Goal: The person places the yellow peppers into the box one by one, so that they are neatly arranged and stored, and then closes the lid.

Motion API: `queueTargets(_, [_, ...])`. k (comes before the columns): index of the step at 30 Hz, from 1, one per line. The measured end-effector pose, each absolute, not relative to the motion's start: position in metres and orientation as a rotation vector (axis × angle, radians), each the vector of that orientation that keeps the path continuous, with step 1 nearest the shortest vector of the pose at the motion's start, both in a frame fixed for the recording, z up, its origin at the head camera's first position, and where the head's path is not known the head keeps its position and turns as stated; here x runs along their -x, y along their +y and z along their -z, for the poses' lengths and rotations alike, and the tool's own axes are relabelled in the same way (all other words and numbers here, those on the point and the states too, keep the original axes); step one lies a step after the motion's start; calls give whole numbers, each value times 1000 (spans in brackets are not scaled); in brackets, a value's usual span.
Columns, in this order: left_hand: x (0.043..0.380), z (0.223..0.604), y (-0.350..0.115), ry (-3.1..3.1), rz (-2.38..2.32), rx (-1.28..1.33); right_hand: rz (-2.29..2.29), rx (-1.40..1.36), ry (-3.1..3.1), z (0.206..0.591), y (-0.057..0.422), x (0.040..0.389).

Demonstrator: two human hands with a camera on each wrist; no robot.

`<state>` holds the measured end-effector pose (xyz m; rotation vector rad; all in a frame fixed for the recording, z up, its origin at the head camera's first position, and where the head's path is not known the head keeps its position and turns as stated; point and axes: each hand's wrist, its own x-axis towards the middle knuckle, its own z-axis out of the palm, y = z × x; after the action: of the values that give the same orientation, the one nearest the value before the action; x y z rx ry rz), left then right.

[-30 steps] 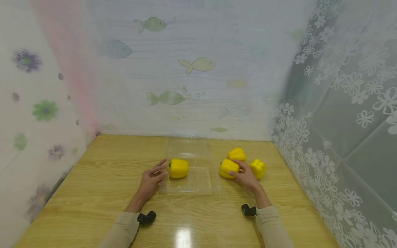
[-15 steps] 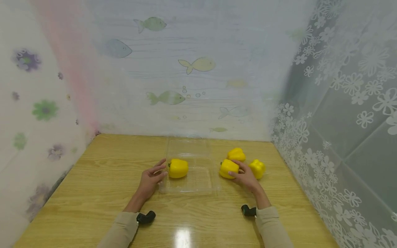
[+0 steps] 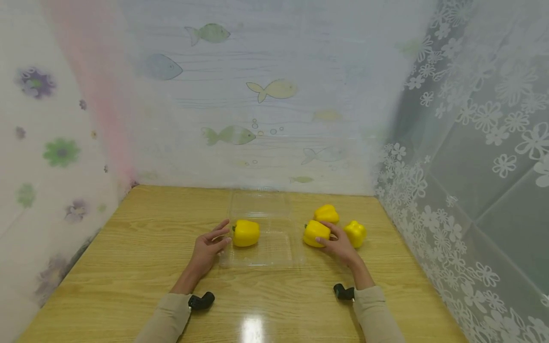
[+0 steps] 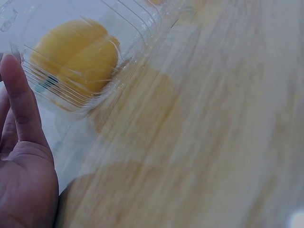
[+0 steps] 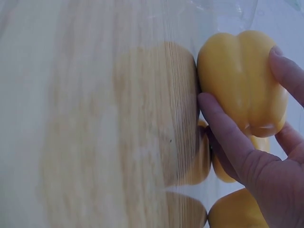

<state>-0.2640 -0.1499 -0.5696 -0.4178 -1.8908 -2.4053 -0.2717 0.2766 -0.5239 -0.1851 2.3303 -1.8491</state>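
Observation:
A clear plastic clamshell box (image 3: 274, 245) lies with its lid (image 3: 260, 204) folded back on the wooden table. Inside its left part sits a yellow bell pepper (image 3: 246, 233), the green stem facing left. My left hand (image 3: 208, 247) is at the box's left edge, fingers extended; in the left wrist view its fingertips are right at the clear wall. Right of the box, my right hand (image 3: 340, 244) grips a second yellow bell pepper (image 5: 240, 78) between thumb and fingers, low at the table surface. Two more yellow bell peppers, one behind (image 3: 327, 214) and one to the right (image 3: 355, 233), lie beside that hand.
The wooden table (image 3: 141, 252) meets a fish-patterned curtain (image 3: 274, 119) at the back. Flower-patterned sheets hang along both sides. A black wrist-worn device (image 3: 202, 301) sits at the left cuff, another (image 3: 344, 291) at the right cuff.

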Motion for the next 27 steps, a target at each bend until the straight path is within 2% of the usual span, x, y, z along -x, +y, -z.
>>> queueTargets(27, [266, 570, -149, -1912, 2387, 396, 1907, 251, 2259, 528, 282, 271])
